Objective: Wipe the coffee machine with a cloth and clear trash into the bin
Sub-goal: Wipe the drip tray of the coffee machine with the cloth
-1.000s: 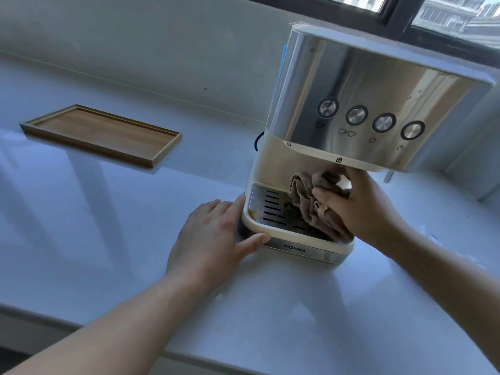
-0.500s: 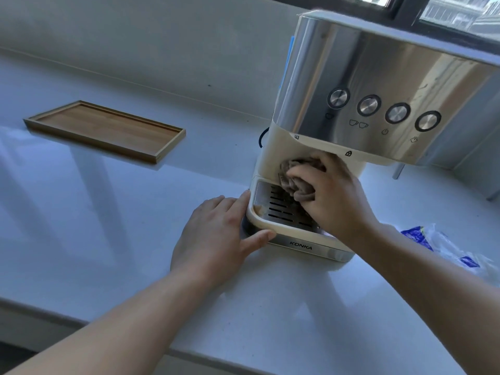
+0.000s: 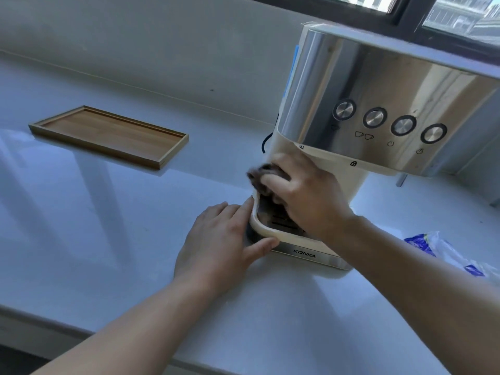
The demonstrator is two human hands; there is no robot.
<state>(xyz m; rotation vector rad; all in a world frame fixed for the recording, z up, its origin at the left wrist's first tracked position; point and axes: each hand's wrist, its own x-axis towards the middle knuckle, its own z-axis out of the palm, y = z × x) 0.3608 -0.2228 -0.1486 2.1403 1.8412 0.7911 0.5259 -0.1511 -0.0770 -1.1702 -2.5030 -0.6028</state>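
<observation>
We read the scene from the near edge of the white countertop (image 3: 270, 320) outward. The left hand (image 3: 224, 239) lies flat on the countertop with its fingers straight and released. Its index finger runs along the left side of the drip tray (image 3: 257, 226), and its thumb touches the front left corner of the base, beside the KONKA lettering.

Just behind it, the right hand (image 3: 308, 196) has its fingers curled around a brown cloth (image 3: 259, 175). It presses the cloth against the left edge of the cream column, directly above the drip tray. The cloth appears blurred.

Near the right edge of the countertop lies a blue-and-white plastic wrapper (image 3: 443, 250), well apart from both hands.

The espresso machine (image 3: 351, 85) stands upright toward the far right of the countertop, with four round buttons (image 3: 374, 117) in a row on its steel front. A black cable (image 3: 266, 142) shows at its left rear.

Toward the far left lies a shallow wooden tray (image 3: 108, 133). Beyond the wall we see a dark-framed window (image 3: 405, 9).
</observation>
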